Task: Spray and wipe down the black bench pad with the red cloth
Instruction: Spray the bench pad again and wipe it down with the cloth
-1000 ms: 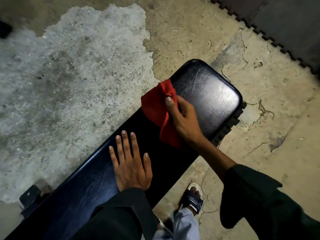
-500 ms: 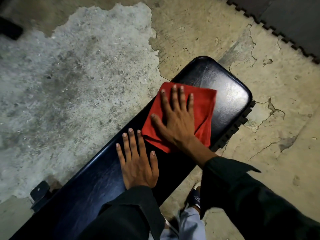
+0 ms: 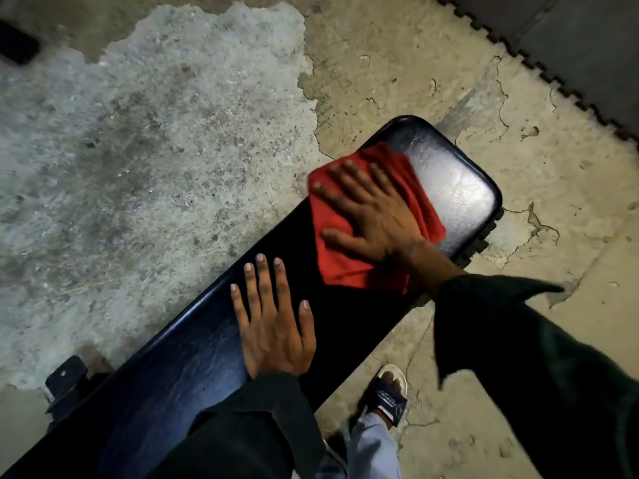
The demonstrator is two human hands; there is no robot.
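Cracked concrete floor (image 3: 173, 150), sandalled foot (image 3: 389, 395) beside bench pad (image 3: 449, 181)

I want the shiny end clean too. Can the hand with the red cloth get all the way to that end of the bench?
Probably yes. The right hand lies flat on the red cloth, next to the shiny end of the black bench pad. Nothing sits on that end, so the way looks free.

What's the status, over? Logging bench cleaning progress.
Right hand flat on red cloth, pressing it on bench pad. Left hand flat on pad, bracing. No spray bottle in view. Nothing in the way.
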